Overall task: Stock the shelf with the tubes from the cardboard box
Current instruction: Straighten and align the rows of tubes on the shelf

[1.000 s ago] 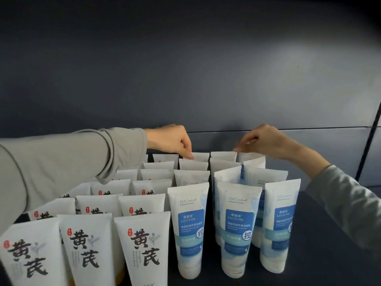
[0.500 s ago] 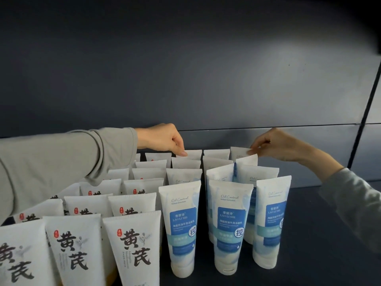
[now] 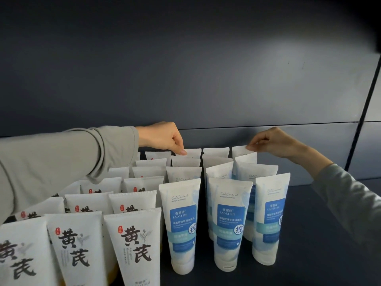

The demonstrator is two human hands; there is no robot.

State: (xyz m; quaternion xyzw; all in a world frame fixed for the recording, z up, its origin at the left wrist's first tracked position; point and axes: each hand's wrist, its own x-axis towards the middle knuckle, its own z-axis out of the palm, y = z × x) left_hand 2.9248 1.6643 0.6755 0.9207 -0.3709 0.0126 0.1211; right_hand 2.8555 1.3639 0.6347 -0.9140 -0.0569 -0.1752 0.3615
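Left hand (image 3: 162, 137) pinches crimped top of back-row white plastic tube (image 3: 191, 153), against dark shelf back wall (image 3: 206, 79); right hand (image 3: 272, 141) pinches another tube (image 3: 240, 150) there. Risk: nudge topples crowded front rows like dominoes.

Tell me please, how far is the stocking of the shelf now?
Mostly done, it seems: rows of black-lettered tubes and blue-label tubes stand upright on the shelf. In hand: the left hand and right hand each pinch a back-row tube's top. What is left is unclear; the cardboard box is out of view.
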